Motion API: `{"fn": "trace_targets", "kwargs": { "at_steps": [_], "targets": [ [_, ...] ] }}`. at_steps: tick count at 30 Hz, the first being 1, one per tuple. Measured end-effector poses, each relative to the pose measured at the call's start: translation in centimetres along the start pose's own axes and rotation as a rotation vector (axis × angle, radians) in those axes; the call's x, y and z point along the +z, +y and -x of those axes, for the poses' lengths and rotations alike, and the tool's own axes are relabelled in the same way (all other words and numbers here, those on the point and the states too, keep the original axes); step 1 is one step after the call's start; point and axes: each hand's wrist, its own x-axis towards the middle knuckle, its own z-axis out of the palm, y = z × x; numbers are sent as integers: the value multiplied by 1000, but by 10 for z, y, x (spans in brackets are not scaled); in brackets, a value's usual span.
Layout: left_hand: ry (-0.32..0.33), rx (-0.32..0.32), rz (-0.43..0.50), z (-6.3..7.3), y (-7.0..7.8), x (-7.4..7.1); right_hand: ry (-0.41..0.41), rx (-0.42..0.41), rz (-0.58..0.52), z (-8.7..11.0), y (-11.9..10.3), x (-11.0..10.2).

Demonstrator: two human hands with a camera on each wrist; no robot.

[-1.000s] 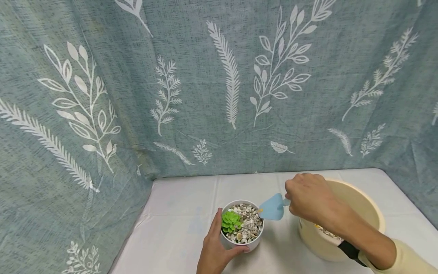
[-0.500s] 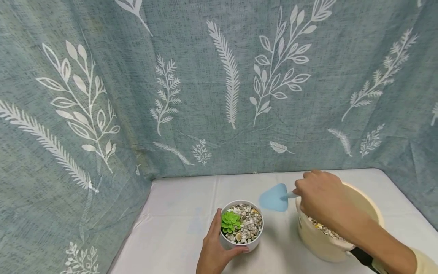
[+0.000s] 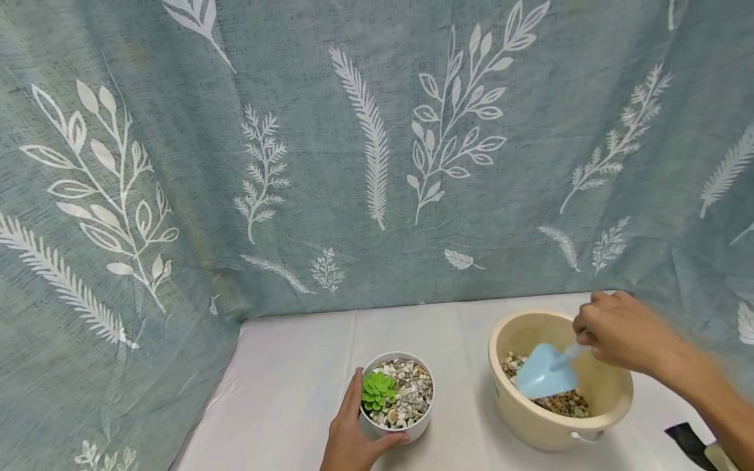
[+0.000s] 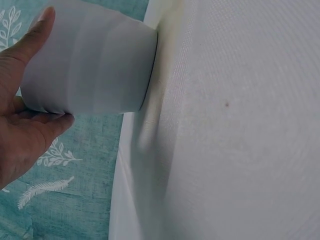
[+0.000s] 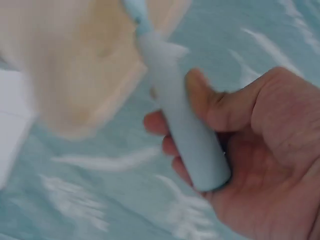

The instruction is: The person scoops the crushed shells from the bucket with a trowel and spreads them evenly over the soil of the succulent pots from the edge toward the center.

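Observation:
A white pot stands on the table, filled with pale pebbles and holding a green succulent at its left side. My left hand grips the pot's left side, thumb at the front; the left wrist view shows thumb and fingers around the pot's wall. My right hand holds a light blue trowel by its handle. The trowel's blade is inside the cream bucket, over the brown and grey pebbles. Whether the blade touches those pebbles, I cannot tell.
The bucket stands right of the pot on a white-covered table, with a gap between them. A metal-like handle end shows on its front. A leaf-patterned teal curtain hangs behind the table and along its sides.
My right hand has carried the trowel right, from the pot's rim into the bucket. My left hand stays on the pot. The head view has shifted slightly right.

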Motion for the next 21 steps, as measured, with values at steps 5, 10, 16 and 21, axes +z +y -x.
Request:
{"fn": "trace_targets", "kwargs": {
  "at_steps": [5,10,16,21],
  "targets": [
    [8,28,11,1,-4,0,-5,-119,-66,-1,2,44],
    [19,35,21,2,-5,0,-29,-206,-95,-3,3,69],
    [17,31,21,0,-7,-1,11,-227,-39,-3,-2,72],
    [8,14,65,0,-8,1,66,-218,45,4,-9,68]
  ]
}}
